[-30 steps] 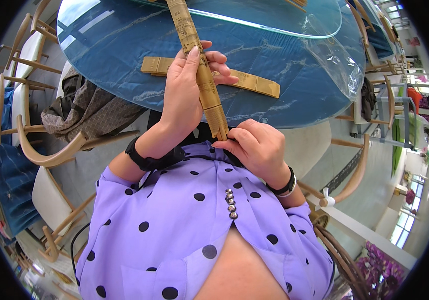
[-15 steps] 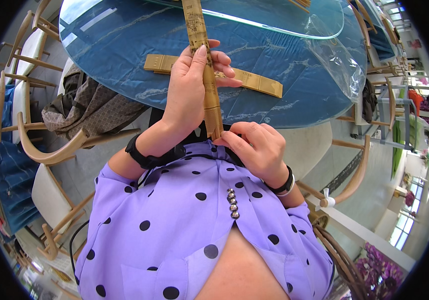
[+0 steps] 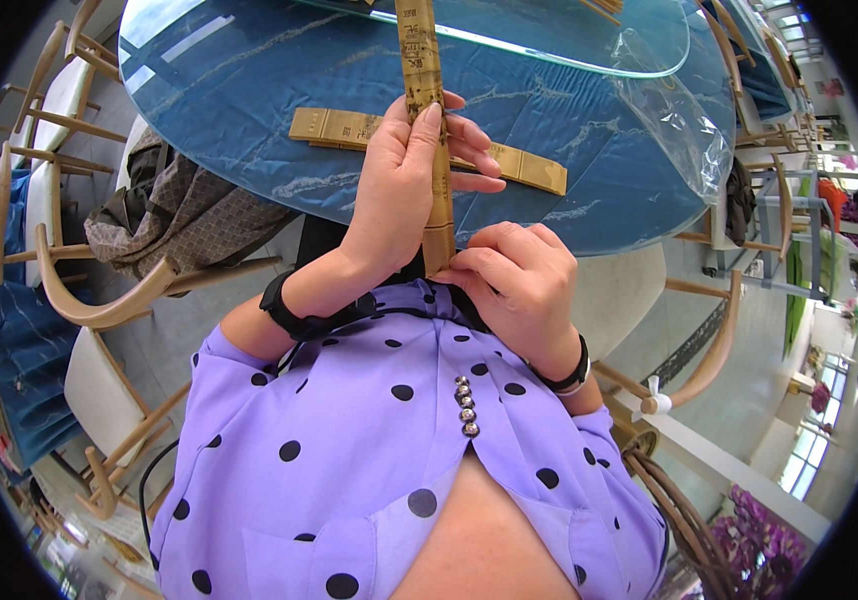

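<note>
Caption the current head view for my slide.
Left hand around a long gold packet, right hand pinching its near end, with more gold packets on the blue table beyond.

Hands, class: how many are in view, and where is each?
2: the left hand holds the gold strip partway along; the right hand is at its near end.

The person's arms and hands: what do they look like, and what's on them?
Both the left hand and the right hand are bare, with no gloves. The left wrist has a wide black band; the right has a slimmer black strap with a thin pale edge. The sleeves are light purple with black dots, leaving the forearms bare.
</note>
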A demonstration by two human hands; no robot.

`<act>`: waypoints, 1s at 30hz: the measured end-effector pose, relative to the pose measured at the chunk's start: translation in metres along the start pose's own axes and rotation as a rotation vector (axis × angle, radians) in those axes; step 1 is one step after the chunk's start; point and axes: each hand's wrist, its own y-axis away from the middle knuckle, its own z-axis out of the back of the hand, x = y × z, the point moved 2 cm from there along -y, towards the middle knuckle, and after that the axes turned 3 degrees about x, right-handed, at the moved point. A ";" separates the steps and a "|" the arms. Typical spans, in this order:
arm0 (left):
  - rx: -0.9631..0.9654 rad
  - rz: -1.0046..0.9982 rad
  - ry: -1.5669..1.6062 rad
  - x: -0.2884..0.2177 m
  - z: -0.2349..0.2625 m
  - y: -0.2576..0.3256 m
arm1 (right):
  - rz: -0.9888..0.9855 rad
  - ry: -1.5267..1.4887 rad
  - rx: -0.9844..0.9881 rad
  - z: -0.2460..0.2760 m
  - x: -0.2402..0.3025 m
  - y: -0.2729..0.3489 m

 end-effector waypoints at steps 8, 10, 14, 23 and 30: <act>-0.084 0.097 0.034 0.000 0.007 -0.007 | 0.151 0.061 0.030 0.001 -0.002 -0.001; -0.084 0.110 0.059 0.002 0.008 -0.008 | 0.171 0.061 0.028 0.003 -0.002 -0.001; -0.104 0.113 0.046 0.001 0.008 -0.008 | 0.206 0.083 0.018 0.002 -0.001 0.000; -0.098 0.084 0.030 0.001 0.007 -0.003 | 0.222 0.142 -0.004 -0.002 0.001 0.004; -0.120 0.094 0.085 0.001 0.003 -0.003 | 0.236 0.137 0.006 0.003 -0.004 0.002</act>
